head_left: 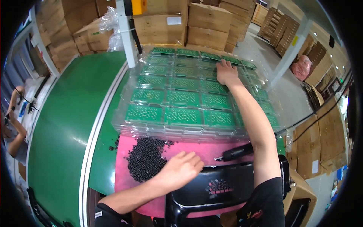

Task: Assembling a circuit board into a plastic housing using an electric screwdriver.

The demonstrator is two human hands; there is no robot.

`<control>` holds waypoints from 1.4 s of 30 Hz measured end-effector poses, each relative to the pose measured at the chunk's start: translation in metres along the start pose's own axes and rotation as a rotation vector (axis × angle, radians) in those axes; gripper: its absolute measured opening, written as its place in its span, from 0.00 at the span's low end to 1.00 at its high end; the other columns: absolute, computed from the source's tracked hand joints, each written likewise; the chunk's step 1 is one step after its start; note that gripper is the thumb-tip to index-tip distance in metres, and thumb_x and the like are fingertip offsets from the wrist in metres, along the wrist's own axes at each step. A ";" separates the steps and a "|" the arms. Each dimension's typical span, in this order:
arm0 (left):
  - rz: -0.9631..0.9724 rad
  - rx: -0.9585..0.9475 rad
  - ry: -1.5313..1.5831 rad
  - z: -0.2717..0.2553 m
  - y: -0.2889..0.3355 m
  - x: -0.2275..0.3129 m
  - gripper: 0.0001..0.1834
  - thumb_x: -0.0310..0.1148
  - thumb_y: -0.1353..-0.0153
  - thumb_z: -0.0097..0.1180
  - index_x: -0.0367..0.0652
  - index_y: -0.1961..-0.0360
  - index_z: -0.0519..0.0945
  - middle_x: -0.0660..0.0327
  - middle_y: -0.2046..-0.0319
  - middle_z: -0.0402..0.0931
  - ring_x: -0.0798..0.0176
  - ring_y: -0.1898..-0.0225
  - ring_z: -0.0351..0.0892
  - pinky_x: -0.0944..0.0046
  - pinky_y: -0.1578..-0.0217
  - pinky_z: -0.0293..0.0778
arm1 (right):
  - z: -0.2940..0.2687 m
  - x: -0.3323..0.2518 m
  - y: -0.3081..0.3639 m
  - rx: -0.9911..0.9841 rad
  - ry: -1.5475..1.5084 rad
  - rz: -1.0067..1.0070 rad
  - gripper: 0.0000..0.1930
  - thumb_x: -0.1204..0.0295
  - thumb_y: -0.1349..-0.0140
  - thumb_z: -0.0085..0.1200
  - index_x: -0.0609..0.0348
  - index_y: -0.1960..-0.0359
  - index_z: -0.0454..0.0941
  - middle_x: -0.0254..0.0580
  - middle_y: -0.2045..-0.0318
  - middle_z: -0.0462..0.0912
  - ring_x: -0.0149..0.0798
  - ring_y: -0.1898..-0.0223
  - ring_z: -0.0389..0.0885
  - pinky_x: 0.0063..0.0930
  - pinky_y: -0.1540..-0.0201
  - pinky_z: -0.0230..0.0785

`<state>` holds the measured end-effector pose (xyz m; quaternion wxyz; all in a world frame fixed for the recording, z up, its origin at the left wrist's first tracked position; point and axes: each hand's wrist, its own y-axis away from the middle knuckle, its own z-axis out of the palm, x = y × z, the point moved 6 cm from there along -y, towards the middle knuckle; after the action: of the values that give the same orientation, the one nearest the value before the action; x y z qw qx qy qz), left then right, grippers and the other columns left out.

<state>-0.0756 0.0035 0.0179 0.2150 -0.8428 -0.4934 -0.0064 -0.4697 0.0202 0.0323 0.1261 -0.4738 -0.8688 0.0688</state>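
My right hand (227,73) reaches to the far row of a clear plastic tray (124,109). Its fingers bend down onto a green circuit board (231,60) there; the fingertips are partly hidden. Rows of similar boards (184,116) fill the tray's pockets. Nearer to me, my left hand (181,169) hovers by the upper left edge of a glossy black plastic housing (193,193), its fingers curled together. Whatever they may hold is too small to see. A heap of small black screws (145,159) lies just left of that hand. Beside my right forearm rests a black electric screwdriver (237,152).
A pink mat (123,166) lies under the screws and housing. Left of it runs a green conveyor belt (64,125) with a metal rail (96,128). A white post (126,34) rises behind the tray. Cardboard boxes (208,24) are stacked beyond. Another person's arm (17,128) shows far left.
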 end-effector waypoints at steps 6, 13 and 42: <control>-0.005 0.049 -0.006 0.005 0.005 -0.009 0.07 0.35 0.42 0.63 0.45 0.68 0.79 0.65 0.71 0.73 0.62 0.62 0.75 0.62 0.64 0.70 | 0.021 -0.012 -0.051 -0.127 0.088 0.018 0.21 0.71 0.32 0.49 0.55 0.36 0.71 0.39 0.23 0.52 0.44 0.24 0.54 0.54 0.29 0.56; -0.005 0.043 -0.009 -0.008 0.012 -0.004 0.07 0.35 0.42 0.63 0.45 0.68 0.80 0.65 0.71 0.73 0.62 0.62 0.75 0.61 0.64 0.70 | -0.043 -0.030 -0.002 0.491 0.144 -0.289 0.21 0.79 0.40 0.51 0.60 0.43 0.75 0.41 0.36 0.72 0.44 0.33 0.67 0.47 0.33 0.62; 0.113 0.300 0.133 -0.043 0.008 0.036 0.36 0.37 0.68 0.76 0.39 0.51 0.85 0.57 0.57 0.78 0.49 0.56 0.76 0.49 0.52 0.74 | -0.172 0.001 0.388 0.279 -0.592 -0.501 0.11 0.81 0.48 0.69 0.64 0.63 0.82 0.42 0.70 0.84 0.44 0.71 0.81 0.34 0.70 0.75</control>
<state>-0.0412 0.0142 0.0624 0.3706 -0.8253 -0.4255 0.0237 -0.1089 0.2308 0.1045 -0.0535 -0.1855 -0.9384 0.2865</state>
